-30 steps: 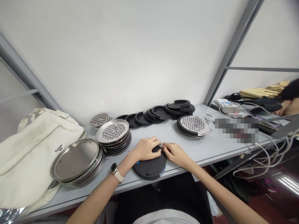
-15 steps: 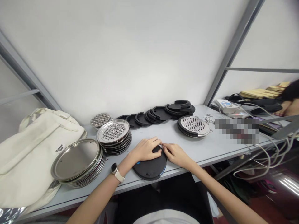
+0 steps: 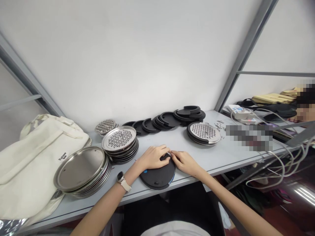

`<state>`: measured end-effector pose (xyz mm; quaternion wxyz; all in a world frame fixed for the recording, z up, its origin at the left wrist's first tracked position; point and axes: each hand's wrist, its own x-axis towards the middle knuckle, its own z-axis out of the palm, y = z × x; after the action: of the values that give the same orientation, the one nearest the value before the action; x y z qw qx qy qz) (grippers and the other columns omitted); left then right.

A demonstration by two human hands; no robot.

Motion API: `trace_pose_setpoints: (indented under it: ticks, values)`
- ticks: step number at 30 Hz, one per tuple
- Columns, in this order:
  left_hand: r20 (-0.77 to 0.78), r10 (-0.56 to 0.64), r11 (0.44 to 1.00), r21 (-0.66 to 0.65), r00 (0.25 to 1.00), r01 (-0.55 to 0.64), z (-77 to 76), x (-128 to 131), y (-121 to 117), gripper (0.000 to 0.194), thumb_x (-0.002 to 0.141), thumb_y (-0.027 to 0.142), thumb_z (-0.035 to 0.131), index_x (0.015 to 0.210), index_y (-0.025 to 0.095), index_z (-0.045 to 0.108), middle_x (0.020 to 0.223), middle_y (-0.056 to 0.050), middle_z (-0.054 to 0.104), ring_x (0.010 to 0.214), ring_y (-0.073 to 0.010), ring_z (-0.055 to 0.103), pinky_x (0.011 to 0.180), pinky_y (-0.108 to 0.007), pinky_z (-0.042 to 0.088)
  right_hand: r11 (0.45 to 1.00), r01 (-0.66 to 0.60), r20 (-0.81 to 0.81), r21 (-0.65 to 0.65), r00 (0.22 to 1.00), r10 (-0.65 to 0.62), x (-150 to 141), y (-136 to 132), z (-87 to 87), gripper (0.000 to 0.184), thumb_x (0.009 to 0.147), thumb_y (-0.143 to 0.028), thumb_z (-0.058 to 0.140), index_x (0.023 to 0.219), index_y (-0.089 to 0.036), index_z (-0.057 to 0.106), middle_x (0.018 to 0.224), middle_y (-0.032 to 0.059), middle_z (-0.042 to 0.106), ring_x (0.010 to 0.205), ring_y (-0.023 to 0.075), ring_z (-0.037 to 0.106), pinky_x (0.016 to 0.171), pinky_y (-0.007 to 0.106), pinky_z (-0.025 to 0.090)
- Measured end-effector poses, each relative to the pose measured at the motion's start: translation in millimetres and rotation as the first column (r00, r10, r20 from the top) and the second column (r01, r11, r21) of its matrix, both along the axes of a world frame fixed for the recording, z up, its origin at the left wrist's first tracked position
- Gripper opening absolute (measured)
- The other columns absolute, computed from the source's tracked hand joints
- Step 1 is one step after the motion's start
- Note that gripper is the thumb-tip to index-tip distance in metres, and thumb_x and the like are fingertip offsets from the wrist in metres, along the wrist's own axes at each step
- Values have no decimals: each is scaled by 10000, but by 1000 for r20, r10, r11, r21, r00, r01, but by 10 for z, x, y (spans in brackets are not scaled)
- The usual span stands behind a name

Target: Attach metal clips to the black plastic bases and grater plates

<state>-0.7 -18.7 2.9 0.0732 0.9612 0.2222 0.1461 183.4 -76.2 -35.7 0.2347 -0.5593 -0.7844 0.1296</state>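
Note:
A flat, round black disc (image 3: 157, 178) lies near the table's front edge, with a blue strip along its right side and a blue spot by my wrist. My left hand (image 3: 154, 158) rests over its far part, thumb and fingers closed on the rim. At the far right rim, my right hand (image 3: 185, 162) pinches with thumb and forefinger, close to my left fingertips. A tiny pale bit shows there; its kind is hidden by the fingers. Farther right sits a round metal grater plate (image 3: 205, 131) with a black rim guard.
Left stand stacks of plain round metal plates (image 3: 82, 168) and grater plates (image 3: 120, 139), beside a cream bag (image 3: 31, 164). Overlapping black discs (image 3: 169, 119) line the wall. Small metal rings (image 3: 219, 124) lie right of the grater plate. White cables (image 3: 283, 167) hang at the right.

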Motion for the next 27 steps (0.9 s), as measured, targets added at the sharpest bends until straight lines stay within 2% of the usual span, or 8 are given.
trace_pose_setpoints:
  ticks: [13, 21, 27]
  values:
    - [4, -5, 1000, -1, 1000, 5, -6, -5, 15, 82, 867, 281, 513, 855, 201, 522, 826, 13, 571, 657, -129, 507, 600, -249, 327, 1000, 24, 48, -4, 999, -23, -20, 11, -13, 333, 971, -240, 299, 828, -167, 590, 760, 60, 679, 675, 170, 623, 628, 247, 348]
    - [29, 7, 1000, 16, 1000, -7, -21, 0, 23, 62, 866, 265, 512, 874, 203, 515, 828, 17, 570, 673, -131, 526, 590, -250, 320, 993, 75, 205, 86, 975, -91, -69, -19, -65, 308, 980, -250, 308, 839, -161, 567, 703, 57, 654, 635, 167, 599, 599, 263, 294]
    - [23, 18, 1000, 5, 1000, -18, -5, 7, 11, 57, 863, 259, 529, 874, 205, 517, 828, 21, 564, 664, -127, 527, 573, -251, 314, 995, 75, 198, 65, 976, -87, -59, -17, -61, 299, 980, -237, 306, 826, -164, 552, 703, 51, 649, 642, 157, 591, 604, 257, 294]
